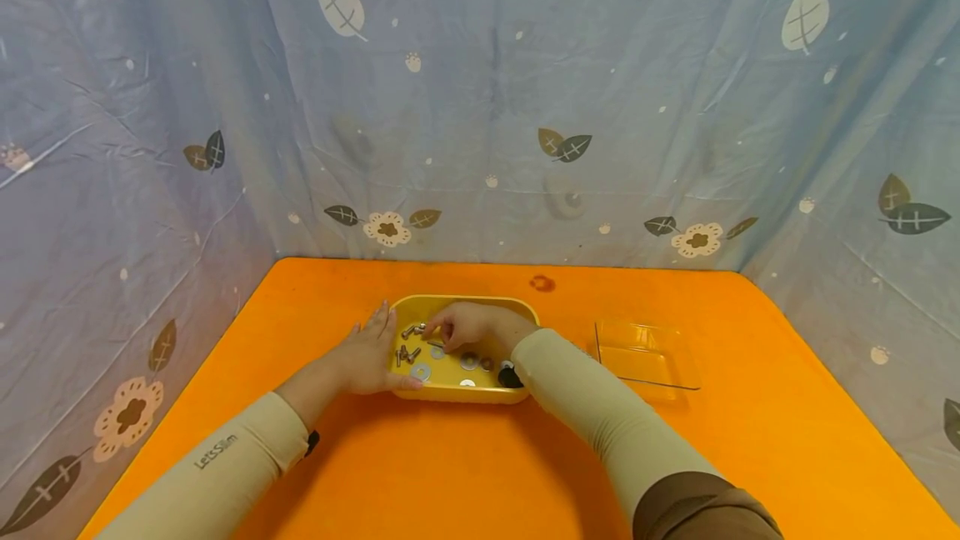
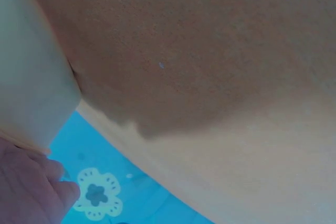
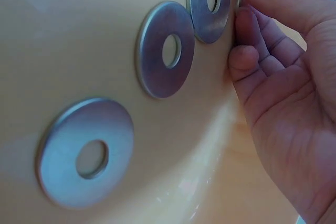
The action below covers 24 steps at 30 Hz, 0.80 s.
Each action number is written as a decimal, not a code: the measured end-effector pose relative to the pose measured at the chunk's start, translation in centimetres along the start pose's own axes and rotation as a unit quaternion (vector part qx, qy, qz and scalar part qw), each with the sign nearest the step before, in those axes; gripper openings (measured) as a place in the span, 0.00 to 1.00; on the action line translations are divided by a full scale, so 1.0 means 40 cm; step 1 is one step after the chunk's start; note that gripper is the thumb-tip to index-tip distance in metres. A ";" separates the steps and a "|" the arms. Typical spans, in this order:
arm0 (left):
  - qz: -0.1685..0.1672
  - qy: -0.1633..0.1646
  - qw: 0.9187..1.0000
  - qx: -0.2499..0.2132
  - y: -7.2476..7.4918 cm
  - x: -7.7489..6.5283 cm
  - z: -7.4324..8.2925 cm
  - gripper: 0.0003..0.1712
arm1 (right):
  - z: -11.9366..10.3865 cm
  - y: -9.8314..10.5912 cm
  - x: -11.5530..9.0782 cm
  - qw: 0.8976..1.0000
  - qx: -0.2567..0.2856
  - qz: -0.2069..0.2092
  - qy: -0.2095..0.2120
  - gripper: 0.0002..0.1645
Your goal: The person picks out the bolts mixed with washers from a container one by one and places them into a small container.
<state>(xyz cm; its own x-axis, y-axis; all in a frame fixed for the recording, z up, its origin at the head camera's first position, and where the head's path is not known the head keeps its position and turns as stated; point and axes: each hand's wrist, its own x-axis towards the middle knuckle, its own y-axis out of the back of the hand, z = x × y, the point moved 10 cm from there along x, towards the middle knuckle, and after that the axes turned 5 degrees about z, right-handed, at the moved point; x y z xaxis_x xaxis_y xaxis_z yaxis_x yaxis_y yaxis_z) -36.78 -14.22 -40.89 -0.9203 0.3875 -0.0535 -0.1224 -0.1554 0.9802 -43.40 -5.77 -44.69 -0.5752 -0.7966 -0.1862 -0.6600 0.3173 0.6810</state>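
A yellow tub (image 1: 465,395) stands on the orange table, with several small screws (image 1: 406,355) at its left end and flat metal washers (image 1: 421,372) spread over its floor. My left hand (image 1: 363,361) lies at the tub's left end, fingers straight along the wall and thumb over the front rim. Reaching inside, my right hand (image 1: 468,324) has its fingers curled, with a small screw (image 1: 435,345) between thumb and fingertip. Three large washers (image 3: 165,51) show in the right wrist view, the farthest close beside the right fingertips (image 3: 245,56).
To the right of the tub sits a clear rectangular container (image 1: 651,357), past the right forearm. A patterned curtain (image 1: 480,107) encloses the back and sides of the table (image 1: 442,473). The left wrist view mostly holds shaded tabletop and a pale sleeve (image 2: 34,66).
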 end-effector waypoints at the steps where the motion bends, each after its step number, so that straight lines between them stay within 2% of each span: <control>1: 0.000 0.000 1.000 -0.001 0.000 0.000 0.000 0.73 | 0.000 -0.001 0.001 1.000 -0.004 -0.002 -0.002 0.21; 7: 0.000 0.002 1.000 -0.002 -0.002 0.001 -0.001 0.73 | -0.004 -0.004 0.005 0.999 -0.036 -0.012 0.005 0.21; 11: -0.001 0.002 1.000 0.003 -0.007 0.002 -0.004 0.73 | 0.002 -0.003 0.006 0.999 -0.034 -0.012 -0.002 0.19; 20: -0.002 0.005 1.000 0.002 -0.007 0.000 -0.002 0.75 | 0.020 0.000 0.004 1.000 0.001 0.001 -0.015 0.15; 24: -0.003 0.003 1.000 -0.002 -0.005 -0.002 0.000 0.75 | 0.031 0.001 -0.001 0.997 0.068 0.002 -0.039 0.13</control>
<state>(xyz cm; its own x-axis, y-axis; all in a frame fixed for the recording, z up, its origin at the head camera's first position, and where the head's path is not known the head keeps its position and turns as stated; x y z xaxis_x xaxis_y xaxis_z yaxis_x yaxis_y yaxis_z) -36.69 -14.20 -41.08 -0.9217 0.3830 -0.0614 -0.1301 -0.1562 0.9791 -44.00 -5.10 -45.52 -0.6108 -0.7542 -0.2410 -0.7132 0.3919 0.5811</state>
